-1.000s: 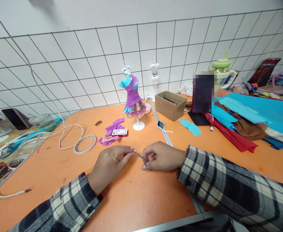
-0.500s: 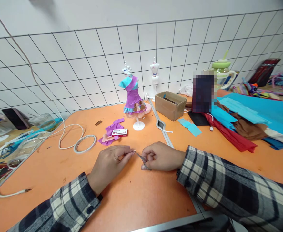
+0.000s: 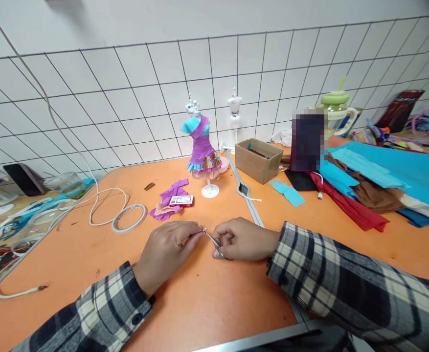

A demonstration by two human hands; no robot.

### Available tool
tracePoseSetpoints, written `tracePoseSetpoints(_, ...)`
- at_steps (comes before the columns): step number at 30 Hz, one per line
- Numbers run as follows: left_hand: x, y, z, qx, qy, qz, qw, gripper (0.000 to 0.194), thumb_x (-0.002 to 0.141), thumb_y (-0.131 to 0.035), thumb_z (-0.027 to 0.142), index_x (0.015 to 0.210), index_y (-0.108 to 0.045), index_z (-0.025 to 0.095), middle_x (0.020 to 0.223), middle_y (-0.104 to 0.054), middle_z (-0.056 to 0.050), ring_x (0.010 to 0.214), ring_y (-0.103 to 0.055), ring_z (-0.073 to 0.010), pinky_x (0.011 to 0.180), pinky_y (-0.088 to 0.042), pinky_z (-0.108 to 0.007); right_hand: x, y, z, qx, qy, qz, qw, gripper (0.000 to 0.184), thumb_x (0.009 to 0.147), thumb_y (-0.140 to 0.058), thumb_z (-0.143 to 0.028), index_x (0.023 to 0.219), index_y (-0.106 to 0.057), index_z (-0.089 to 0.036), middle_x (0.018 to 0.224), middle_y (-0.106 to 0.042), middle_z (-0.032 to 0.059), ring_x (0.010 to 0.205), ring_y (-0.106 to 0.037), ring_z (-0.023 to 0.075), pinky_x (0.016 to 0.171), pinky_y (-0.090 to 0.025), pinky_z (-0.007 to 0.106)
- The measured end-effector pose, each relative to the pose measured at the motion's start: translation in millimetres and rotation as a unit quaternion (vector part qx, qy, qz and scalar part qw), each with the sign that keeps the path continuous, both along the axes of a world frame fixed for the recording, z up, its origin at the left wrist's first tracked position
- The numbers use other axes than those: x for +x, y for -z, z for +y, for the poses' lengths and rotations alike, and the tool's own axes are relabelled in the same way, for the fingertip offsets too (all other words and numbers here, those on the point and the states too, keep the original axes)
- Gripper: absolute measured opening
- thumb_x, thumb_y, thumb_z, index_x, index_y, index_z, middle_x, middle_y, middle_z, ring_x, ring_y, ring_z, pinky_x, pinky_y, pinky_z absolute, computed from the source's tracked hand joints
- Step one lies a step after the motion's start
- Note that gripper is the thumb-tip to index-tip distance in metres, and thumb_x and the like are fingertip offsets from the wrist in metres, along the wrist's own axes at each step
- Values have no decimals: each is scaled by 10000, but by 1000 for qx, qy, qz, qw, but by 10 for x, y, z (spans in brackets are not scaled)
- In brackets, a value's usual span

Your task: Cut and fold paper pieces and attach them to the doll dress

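My right hand (image 3: pixel 238 238) is closed round the finger loops of small metal scissors (image 3: pixel 214 240), whose blades point up and left to my left fingertips. My left hand (image 3: pixel 170 247) pinches a tiny pale piece at the blade tips; it is too small to name. Beyond my hands a small mannequin (image 3: pixel 210 189) on a white stand wears a purple and blue crepe paper dress (image 3: pixel 201 144) with ruffles and bows. Purple and peach paper scraps (image 3: pixel 173 191) lie in front of it, under a small red and white box (image 3: pixel 181 201).
Left of my hands lie a roll of tape (image 3: pixel 128 218) and a white cable (image 3: pixel 93 217). At the back stand a cardboard box (image 3: pixel 256 164) and a bare white mannequin (image 3: pixel 234 110). Coloured crepe paper (image 3: pixel 361 186) and a lidded cup (image 3: pixel 337 110) are at the right.
My right hand and the scissors have shifted very slightly to the left. My left hand stays almost in place, still pinching at the blade tips.
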State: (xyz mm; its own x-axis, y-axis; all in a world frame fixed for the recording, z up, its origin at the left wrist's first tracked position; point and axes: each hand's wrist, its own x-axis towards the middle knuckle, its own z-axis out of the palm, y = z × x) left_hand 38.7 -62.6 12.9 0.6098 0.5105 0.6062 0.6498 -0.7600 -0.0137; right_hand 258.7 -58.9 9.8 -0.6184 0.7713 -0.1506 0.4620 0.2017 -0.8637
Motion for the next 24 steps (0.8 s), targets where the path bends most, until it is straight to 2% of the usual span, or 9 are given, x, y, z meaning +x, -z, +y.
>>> tracePoseSetpoints(6, -11, 4, -5, 55, 16, 33, 998, 121, 894, -568, 173, 892, -689, 166, 868, -781, -41, 776, -742, -185, 708, -586, -298, 3, -3, 4, -5, -7, -1, 1000, 257, 741, -688, -419, 723, -598, -179, 571, -573, -55, 526, -489, 79, 490, -322, 193)
tracePoseSetpoints(13, -20, 4, -4, 56, 22, 69, 996, 162, 902, -529, 166, 939, -687, 157, 877, -777, -53, 797, -738, -205, 705, -595, -331, -4, -12, 5, 0, -6, -7, 1000, 246, 728, -694, -411, 745, -598, -185, 591, -579, -55, 542, -503, 86, 494, -330, 196)
tracePoseSetpoints(17, -34, 8, -3, 59, 21, 71, 996, 164, 905, -525, 166, 931, -687, 154, 874, -777, -59, 803, -738, -207, 728, -596, -336, -17, -21, -3, -20, -2, -5, 1000, 231, 729, -694, -389, 734, -592, -182, 559, -570, -58, 519, -504, 83, 500, -342, 195)
tracePoseSetpoints(24, -17, 105, 84, 59, 3, 60, 996, 159, 902, -534, 189, 909, -692, 167, 857, -775, -66, 782, -736, -223, 693, -589, -345, -47, 58, 41, 8, 19, 2, 1000, 233, 709, -707, -391, 732, -600, -185, 586, -592, -52, 551, -542, 96, 508, -356, 196)
